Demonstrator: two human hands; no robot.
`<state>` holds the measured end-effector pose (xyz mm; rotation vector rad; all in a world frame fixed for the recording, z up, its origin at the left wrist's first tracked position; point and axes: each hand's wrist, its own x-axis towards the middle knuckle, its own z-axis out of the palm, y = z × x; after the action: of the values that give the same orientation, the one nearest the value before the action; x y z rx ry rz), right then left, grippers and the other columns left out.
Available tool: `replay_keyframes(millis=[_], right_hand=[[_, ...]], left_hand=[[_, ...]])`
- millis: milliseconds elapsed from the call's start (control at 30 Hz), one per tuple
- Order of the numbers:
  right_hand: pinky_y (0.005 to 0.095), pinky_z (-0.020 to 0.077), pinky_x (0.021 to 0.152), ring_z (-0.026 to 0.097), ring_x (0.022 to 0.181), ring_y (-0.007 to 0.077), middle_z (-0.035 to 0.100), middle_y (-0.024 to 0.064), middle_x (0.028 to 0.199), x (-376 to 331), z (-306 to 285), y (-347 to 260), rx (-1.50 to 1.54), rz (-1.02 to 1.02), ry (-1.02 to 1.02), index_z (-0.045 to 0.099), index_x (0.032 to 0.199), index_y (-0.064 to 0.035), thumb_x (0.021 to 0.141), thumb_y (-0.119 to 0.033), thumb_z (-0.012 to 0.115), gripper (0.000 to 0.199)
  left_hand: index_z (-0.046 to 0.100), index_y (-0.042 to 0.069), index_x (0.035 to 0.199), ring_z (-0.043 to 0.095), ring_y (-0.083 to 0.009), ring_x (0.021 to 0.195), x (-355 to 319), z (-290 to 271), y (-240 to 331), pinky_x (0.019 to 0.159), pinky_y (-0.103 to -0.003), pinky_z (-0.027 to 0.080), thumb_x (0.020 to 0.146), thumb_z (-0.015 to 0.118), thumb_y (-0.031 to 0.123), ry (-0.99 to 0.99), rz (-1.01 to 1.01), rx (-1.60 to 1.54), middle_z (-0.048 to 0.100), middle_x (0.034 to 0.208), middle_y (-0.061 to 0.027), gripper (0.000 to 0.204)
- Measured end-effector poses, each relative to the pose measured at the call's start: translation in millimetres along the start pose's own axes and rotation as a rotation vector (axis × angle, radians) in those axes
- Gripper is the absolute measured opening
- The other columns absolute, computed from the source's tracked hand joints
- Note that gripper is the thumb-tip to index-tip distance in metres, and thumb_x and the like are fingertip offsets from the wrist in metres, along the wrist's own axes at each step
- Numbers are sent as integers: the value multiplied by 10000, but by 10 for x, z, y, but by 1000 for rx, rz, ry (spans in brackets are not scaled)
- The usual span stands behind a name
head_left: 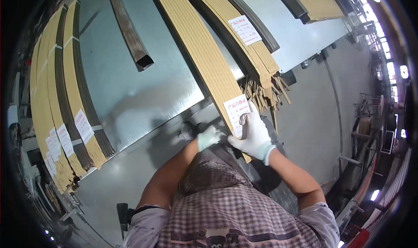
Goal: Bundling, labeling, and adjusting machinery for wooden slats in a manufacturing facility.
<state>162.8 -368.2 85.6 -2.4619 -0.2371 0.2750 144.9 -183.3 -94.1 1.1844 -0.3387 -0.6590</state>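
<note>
Gripping the near end of a long tan strip bundle (204,60) that overhangs the metal table (130,91), the gloved right hand (252,137) is closed around it beside its white label (237,113), while the gloved left hand (208,137), grip unclear, apparently steadies it from below.

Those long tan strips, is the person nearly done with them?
Done: labelled bundles lie stacked at the left. In hand: the right hand grips a labelled bundle's end; the left hand is beside it. Left: the frayed bundle alongside, ends uneven.
</note>
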Motion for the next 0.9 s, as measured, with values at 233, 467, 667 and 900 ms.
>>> replay_keyframes(millis=[233,467,667,900], right_hand=[[489,356,1091,377,1330,471,303,328,1461,-51,2,149,57,-78,-39,467,1255,10,654,-300,819,763],[460,471,871,653,974,350,679,194,1002,268,-1056,-431,-379,-245,-409,538,1322,-68,887,-460,600,589],[446,529,714,697,777,294,710,107,809,434,-1020,-30,-575,-117,-482,708,1038,-152,905,-348,555,282],[436,538,823,681,931,357,714,168,967,790,-184,609,-558,202,-479,719,989,-118,870,-247,593,216]], left_hand=[[605,-55,1250,616,-82,923,-241,463,1586,767,-201,494,906,607,24,184,-56,-288,670,1075,-81,353],[695,49,1025,614,-266,874,510,882,1175,868,-401,494,742,783,351,491,113,785,645,862,-114,423],[514,82,1314,499,-335,1140,478,810,1175,995,-473,372,528,865,411,519,251,1063,533,1308,-115,922],[520,25,1307,508,-312,1188,342,720,1159,1025,-450,378,621,864,406,492,456,1072,518,1325,-150,857]])
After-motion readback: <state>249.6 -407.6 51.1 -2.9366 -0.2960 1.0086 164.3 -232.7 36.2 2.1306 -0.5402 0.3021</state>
